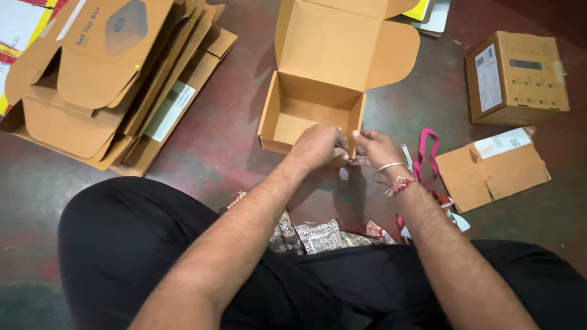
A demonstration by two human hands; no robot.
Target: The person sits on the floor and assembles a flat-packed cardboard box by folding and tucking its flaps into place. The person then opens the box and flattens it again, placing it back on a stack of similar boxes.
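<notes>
Both hands meet at near corner of open carton. Left hand curled, fingers pinched on the front wall edge; right hand fingertips narrow, touching same corner, poss. gripping something small, can't tell. Carton interior looks empty, lid flap up beyond fingers. Pink strap just right of fingers; two closed boxes further right; flat cartons far left.

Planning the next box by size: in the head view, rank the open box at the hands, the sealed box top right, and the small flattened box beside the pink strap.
1. Open box, flaps up, clearly largest.
2. Sealed box.
3. Flattened box, close to the sealed one in look, so that order is unsure.
</notes>
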